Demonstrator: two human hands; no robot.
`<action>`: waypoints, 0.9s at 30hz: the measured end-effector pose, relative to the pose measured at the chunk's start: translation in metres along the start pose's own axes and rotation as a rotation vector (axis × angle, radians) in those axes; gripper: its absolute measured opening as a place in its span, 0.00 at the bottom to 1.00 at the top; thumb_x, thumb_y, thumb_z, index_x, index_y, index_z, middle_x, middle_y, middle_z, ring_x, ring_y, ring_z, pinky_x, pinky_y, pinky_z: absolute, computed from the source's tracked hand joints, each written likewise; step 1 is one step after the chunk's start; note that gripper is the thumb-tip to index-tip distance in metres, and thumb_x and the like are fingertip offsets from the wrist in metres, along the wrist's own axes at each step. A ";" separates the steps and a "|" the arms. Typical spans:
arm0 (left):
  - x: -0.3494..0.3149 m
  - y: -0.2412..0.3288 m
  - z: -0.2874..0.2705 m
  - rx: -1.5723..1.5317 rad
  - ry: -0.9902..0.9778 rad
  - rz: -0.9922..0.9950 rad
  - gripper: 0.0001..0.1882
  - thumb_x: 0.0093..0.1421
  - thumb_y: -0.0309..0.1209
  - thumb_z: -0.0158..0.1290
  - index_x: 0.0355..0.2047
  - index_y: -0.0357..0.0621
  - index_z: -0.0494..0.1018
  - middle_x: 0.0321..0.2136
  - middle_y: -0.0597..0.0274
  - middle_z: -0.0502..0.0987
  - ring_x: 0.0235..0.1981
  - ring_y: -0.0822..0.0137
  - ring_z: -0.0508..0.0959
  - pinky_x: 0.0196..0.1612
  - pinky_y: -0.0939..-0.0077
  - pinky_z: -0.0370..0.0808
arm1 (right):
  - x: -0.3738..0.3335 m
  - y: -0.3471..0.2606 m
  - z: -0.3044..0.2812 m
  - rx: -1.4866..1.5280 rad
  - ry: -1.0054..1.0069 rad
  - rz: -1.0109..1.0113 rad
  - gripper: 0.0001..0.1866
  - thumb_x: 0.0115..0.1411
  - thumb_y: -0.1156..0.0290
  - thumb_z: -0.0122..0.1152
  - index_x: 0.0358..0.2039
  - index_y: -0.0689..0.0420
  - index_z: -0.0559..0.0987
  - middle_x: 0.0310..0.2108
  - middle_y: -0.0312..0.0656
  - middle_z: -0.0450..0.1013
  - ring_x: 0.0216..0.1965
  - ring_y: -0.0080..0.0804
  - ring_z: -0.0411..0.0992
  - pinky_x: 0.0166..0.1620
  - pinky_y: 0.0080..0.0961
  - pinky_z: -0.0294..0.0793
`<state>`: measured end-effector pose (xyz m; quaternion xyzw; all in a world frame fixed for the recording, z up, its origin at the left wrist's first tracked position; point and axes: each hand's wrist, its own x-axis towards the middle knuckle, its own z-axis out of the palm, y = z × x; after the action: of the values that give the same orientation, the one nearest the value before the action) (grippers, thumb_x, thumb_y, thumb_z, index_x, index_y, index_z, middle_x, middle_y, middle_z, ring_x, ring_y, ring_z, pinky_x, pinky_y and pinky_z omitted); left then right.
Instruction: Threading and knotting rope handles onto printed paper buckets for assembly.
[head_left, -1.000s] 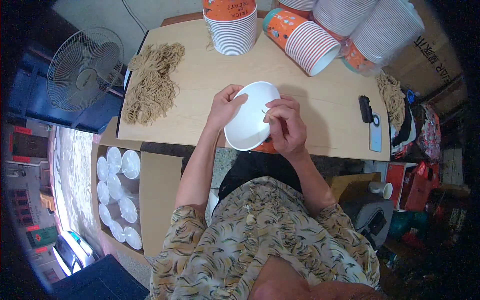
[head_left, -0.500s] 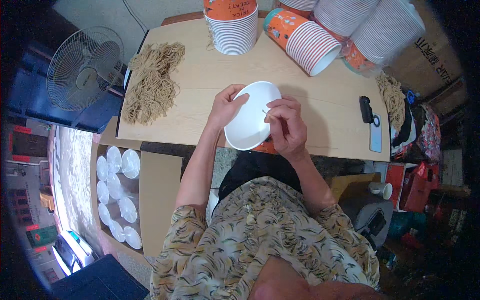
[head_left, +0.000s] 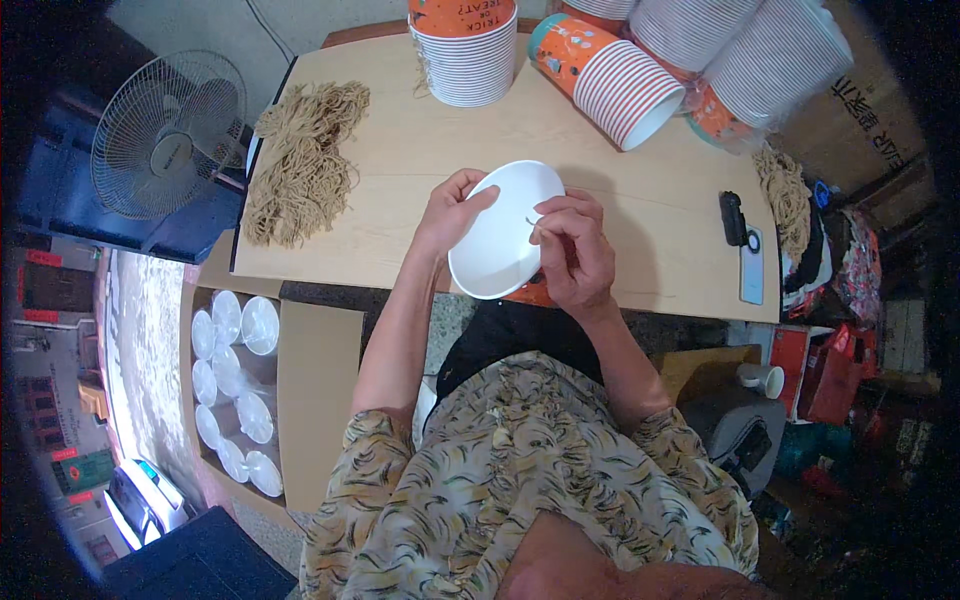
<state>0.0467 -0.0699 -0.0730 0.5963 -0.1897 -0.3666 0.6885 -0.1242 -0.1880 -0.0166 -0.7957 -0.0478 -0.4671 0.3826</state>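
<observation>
Gripped in the left hand [head_left: 450, 215]: white-lined tub [head_left: 500, 245], thumb over the rim onto the inner wall, fingers behind. Right hand [head_left: 575, 250] at the tub's other side, thumb and forefinger pinched on a thin cord [head_left: 530, 220] poking out inside; other fingers curled, exact hold on the rim partly hidden. Tub is tilted, mouth toward the camera, held up over the table's [head_left: 400, 140] near edge, just in front of the torso. Orange shows on its outside.

Tan cord heap [head_left: 305, 165] on table, left. Upright tub stack [head_left: 465, 70] at far edge; lying stack [head_left: 610, 85] to its right, more wrapped stacks [head_left: 770, 70] beyond. Right end: black object [head_left: 732, 218] touching or overlapping a pale flat device [head_left: 751, 270], can't tell which; second cord heap [head_left: 785, 195] near. Fan [head_left: 165, 150] off the table's left side. Open carton [head_left: 320, 390] below left, round clear pieces [head_left: 228, 370] inside.
</observation>
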 end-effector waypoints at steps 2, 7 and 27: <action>0.000 -0.001 0.001 -0.044 -0.022 0.031 0.09 0.62 0.27 0.59 0.42 0.40 0.76 0.32 0.67 0.81 0.30 0.79 0.78 0.33 0.85 0.74 | 0.000 0.000 0.000 -0.008 0.004 0.003 0.06 0.56 0.79 0.60 0.34 0.57 0.74 0.36 0.45 0.75 0.43 0.43 0.73 0.57 0.46 0.67; 0.002 -0.002 0.001 -0.029 -0.014 0.033 0.09 0.62 0.28 0.59 0.42 0.40 0.75 0.32 0.67 0.81 0.30 0.79 0.78 0.32 0.85 0.74 | 0.002 -0.001 0.000 -0.001 0.003 0.001 0.06 0.56 0.79 0.60 0.34 0.57 0.74 0.36 0.44 0.75 0.43 0.42 0.73 0.56 0.45 0.67; -0.001 0.003 0.003 -0.006 0.031 0.031 0.10 0.62 0.27 0.58 0.44 0.38 0.78 0.31 0.65 0.82 0.29 0.78 0.79 0.33 0.84 0.75 | 0.000 -0.001 0.002 0.015 -0.005 -0.012 0.07 0.56 0.81 0.60 0.34 0.57 0.74 0.37 0.45 0.75 0.44 0.44 0.72 0.55 0.43 0.68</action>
<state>0.0445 -0.0710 -0.0696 0.5967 -0.1873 -0.3472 0.6989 -0.1234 -0.1859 -0.0170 -0.7935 -0.0569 -0.4671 0.3859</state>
